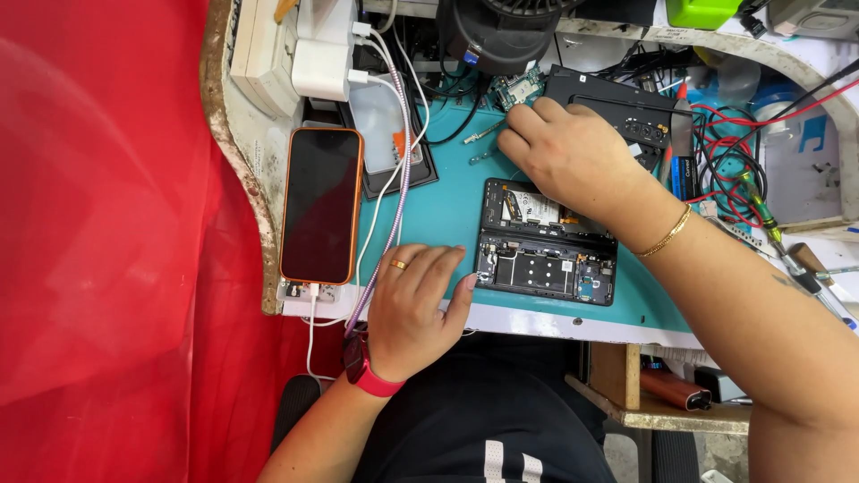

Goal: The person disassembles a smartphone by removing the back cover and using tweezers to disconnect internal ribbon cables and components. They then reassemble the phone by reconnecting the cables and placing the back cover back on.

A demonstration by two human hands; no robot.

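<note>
Teal mat: L hand flat, fingers released, by opened phone; R hand fingers pinching circuit board.

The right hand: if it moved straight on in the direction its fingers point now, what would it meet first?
The right hand points up-left, toward the back of the bench. First in that line is probably the small green circuit board, right by the fingertips; contact is unclear.

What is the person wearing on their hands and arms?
The left hand has a gold ring on one finger and a red watch at the wrist. The right hand has a thin gold bracelet. Both arms are bare, without sleeves.
</note>
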